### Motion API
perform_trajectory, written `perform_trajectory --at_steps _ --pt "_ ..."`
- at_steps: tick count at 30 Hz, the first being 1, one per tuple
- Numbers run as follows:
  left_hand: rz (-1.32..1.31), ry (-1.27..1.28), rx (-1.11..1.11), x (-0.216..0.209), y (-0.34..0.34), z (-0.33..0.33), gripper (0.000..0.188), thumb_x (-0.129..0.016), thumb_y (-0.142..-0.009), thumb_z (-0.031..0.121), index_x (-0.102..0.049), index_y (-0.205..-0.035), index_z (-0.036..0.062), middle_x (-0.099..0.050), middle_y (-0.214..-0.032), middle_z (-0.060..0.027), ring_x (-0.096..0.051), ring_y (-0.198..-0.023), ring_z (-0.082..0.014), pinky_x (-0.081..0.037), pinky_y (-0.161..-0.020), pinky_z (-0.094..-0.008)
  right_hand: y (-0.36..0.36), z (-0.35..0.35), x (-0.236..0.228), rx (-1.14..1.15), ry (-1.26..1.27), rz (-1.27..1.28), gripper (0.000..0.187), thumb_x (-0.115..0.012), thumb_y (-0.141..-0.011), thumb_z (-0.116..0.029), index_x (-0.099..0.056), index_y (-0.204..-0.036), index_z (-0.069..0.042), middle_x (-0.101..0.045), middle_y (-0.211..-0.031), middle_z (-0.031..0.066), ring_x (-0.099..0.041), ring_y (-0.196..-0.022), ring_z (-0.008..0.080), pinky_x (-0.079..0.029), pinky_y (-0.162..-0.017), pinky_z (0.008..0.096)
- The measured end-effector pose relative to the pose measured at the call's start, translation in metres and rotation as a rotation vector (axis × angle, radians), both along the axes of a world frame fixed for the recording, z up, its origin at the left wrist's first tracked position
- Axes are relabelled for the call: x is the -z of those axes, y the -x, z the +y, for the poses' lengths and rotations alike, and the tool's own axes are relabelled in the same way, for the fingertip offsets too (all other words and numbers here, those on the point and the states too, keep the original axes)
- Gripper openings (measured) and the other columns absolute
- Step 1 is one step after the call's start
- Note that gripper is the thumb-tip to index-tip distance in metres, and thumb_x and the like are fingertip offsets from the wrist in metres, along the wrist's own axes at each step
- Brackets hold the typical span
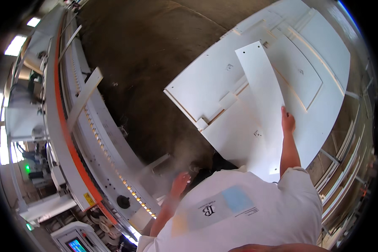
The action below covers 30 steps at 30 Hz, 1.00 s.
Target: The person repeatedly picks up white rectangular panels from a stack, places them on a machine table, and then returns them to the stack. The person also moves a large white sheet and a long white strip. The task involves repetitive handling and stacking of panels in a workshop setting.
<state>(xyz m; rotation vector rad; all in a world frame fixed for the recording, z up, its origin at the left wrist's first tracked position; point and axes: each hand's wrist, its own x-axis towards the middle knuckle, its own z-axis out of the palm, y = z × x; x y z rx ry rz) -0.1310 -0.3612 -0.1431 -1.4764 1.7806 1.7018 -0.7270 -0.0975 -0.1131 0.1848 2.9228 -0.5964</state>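
Note:
My right hand [288,122] grips the right edge of a long white panel [260,80], thumb on top. Two dark holes mark the panel's far end, and it lies slantwise above a stack of white boards [214,80]. At my left side, my left hand [180,183] hangs beside the long edge of a machine [113,122], its fingers loosely curled and a little apart. Nothing shows in it. A pale strip [157,161] sticks out from the machine close to that hand, partly blurred.
Along the machine's bed runs an orange rail [73,143], with a narrow white board [85,94] lying across it. A control screen [76,245] stands at the lower left. Long strips [340,164] lie on a rack at the right. Brown floor [134,54] separates machine and stack.

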Motion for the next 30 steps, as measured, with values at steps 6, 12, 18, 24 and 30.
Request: perform_trajectory --at_steps 6,12,18,24,30 --pt "0.373 -0.138 -0.304 -0.062 0.092 -0.034 0.044 -0.063 -0.099 0.027 -0.056 -0.133 0.001 -0.071 -0.111 -0.0071 -0.066 -0.093 -0.0154 -0.052 -0.079 -0.0276 -0.094 -0.092 -0.014 -0.312 0.502 -0.273 0.062 -0.059 -0.094 -0.058 -0.043 -0.063 -0.007 -0.039 -0.062 -0.0002 -0.036 -0.062 0.0125 -0.032 -0.058 0.0353" --pt "0.816 -0.099 -0.601 -0.129 0.093 -0.06 0.048 -0.059 -0.102 0.03 -0.049 -0.139 0.0008 -0.058 -0.135 -0.0099 -0.058 -0.119 -0.019 -0.048 -0.097 -0.0361 -0.188 -0.195 -0.039 -0.857 0.461 -0.469 0.06 -0.063 -0.092 -0.054 -0.056 -0.063 -0.003 -0.048 -0.06 0.0003 -0.042 -0.06 0.0125 -0.036 -0.058 0.0358" --pt "0.868 -0.226 -1.305 -0.125 -0.023 -0.041 0.034 -0.056 -0.104 0.029 -0.056 -0.127 0.0046 -0.065 -0.121 -0.0077 -0.064 -0.109 -0.0211 -0.052 -0.092 -0.0403 -0.321 -0.279 -0.079 -1.323 0.334 -0.438 0.043 -0.069 -0.089 -0.047 -0.072 -0.097 -0.005 -0.072 -0.082 0.0071 -0.066 -0.076 0.0188 -0.05 -0.072 0.0322" --pt "0.956 -0.102 -1.603 -0.092 -0.144 -0.023 0.031 -0.053 -0.104 0.03 -0.058 -0.121 0.0045 -0.069 -0.114 -0.0089 -0.069 -0.102 -0.0242 -0.056 -0.091 -0.0445 -0.349 -0.265 -0.069 -1.394 0.156 -0.006 0.062 -0.075 -0.084 -0.042 -0.055 -0.134 -0.011 -0.065 -0.127 0.0141 -0.059 -0.121 0.0319 -0.045 -0.103 0.0429" --pt "0.978 -0.022 -1.799 -0.072 -0.247 -0.03 0.033 -0.053 -0.104 0.034 -0.058 -0.12 0.0058 -0.069 -0.115 -0.0085 -0.069 -0.103 -0.0244 -0.056 -0.091 -0.0431 -0.318 -0.199 0.005 -1.219 0.133 -0.215 0.061 -0.075 -0.087 -0.04 -0.057 -0.13 -0.001 -0.068 -0.117 0.0145 -0.063 -0.112 0.0291 -0.048 -0.099 0.0397"
